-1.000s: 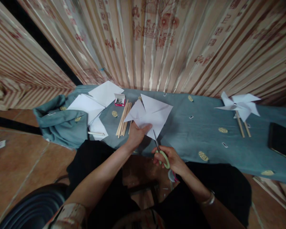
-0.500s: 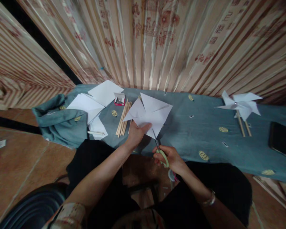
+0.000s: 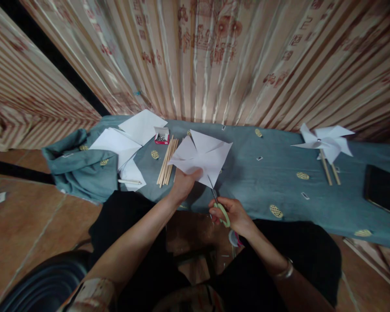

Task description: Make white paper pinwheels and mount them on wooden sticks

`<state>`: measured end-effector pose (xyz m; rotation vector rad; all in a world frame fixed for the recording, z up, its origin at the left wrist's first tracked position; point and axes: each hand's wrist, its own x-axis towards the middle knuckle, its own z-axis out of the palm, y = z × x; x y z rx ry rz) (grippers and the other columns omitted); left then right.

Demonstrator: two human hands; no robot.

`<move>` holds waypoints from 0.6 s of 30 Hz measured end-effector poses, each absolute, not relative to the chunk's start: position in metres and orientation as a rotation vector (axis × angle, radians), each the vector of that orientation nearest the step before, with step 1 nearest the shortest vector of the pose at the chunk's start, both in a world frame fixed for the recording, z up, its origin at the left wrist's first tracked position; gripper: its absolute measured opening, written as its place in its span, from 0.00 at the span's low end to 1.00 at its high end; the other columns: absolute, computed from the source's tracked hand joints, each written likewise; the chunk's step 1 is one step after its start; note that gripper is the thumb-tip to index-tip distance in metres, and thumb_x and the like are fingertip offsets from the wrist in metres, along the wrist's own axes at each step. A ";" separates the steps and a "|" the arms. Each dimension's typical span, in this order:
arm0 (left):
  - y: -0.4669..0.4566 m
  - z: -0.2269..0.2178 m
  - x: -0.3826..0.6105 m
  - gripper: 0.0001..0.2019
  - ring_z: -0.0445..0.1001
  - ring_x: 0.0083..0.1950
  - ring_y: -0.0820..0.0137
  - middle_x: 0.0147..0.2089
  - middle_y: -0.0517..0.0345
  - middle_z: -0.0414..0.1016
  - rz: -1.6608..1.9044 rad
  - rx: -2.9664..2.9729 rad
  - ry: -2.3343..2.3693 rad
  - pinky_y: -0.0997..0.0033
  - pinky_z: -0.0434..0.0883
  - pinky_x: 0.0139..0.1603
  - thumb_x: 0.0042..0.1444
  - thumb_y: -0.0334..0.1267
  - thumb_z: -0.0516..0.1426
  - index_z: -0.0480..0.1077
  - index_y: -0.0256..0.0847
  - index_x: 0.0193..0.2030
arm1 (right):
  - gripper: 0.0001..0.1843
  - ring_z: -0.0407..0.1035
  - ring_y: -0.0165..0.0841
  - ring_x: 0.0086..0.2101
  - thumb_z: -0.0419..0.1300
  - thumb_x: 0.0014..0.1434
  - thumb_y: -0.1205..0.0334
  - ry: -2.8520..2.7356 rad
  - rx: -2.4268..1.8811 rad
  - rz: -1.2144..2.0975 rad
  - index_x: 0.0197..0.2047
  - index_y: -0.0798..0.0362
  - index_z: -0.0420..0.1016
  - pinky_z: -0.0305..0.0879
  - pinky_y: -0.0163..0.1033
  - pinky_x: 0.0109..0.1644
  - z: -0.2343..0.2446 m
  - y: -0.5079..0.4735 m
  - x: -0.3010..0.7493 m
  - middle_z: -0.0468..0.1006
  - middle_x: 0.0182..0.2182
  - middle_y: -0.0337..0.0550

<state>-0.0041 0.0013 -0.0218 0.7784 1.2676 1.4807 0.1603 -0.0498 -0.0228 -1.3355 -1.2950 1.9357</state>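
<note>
My left hand grips a white paper square by its near edge, thumb on top and fingers hidden below. Slits run inward from the corners of this sheet, which is raised over the cloth. Green-handled scissors are in my right hand, fingers through the loops. Their blades reach into the paper's near corner. Left of the paper lie several thin wooden sticks in a bundle. Behind them stands a small open red box with shiny metal bits inside.
White paper sheets and a white pen lie at the left. On the right, white pinwheels on sticks rest near a black phone-like object. A grey-green patterned cloth covers the table; a pleated curtain hangs behind.
The paper has tilted and shifted slightly in my left hand. The scissors stay at its near corner, with little movement of my right hand. The whole view has drifted a little.
</note>
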 end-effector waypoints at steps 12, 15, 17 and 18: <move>-0.006 -0.023 0.001 0.17 0.73 0.37 0.68 0.37 0.55 0.77 1.367 0.790 1.236 0.65 0.70 0.45 0.36 0.35 0.66 0.72 0.36 0.36 | 0.20 0.65 0.24 0.18 0.67 0.44 0.45 -1.297 -1.325 1.914 0.29 0.54 0.72 0.56 0.28 0.18 -0.022 -0.048 0.164 0.72 0.18 0.35; -0.005 -0.022 0.001 0.19 0.74 0.38 0.67 0.39 0.55 0.78 1.365 0.791 1.244 0.65 0.70 0.46 0.36 0.35 0.66 0.72 0.36 0.39 | 0.21 0.63 0.24 0.16 0.69 0.41 0.45 -1.260 -1.355 1.918 0.27 0.54 0.70 0.56 0.29 0.17 -0.019 -0.048 0.161 0.71 0.16 0.34; -0.005 -0.021 0.001 0.19 0.74 0.38 0.67 0.39 0.54 0.78 1.373 0.785 1.242 0.65 0.70 0.46 0.37 0.35 0.66 0.72 0.36 0.39 | 0.22 0.62 0.24 0.16 0.70 0.39 0.45 -1.236 -1.372 1.918 0.26 0.53 0.70 0.57 0.29 0.16 -0.018 -0.048 0.159 0.70 0.15 0.33; -0.005 -0.021 0.001 0.19 0.74 0.38 0.67 0.39 0.54 0.78 1.376 0.782 1.242 0.65 0.70 0.46 0.37 0.35 0.66 0.72 0.36 0.39 | 0.22 0.62 0.24 0.15 0.70 0.38 0.45 -1.229 -1.377 1.916 0.26 0.53 0.70 0.57 0.29 0.17 -0.017 -0.048 0.158 0.70 0.15 0.33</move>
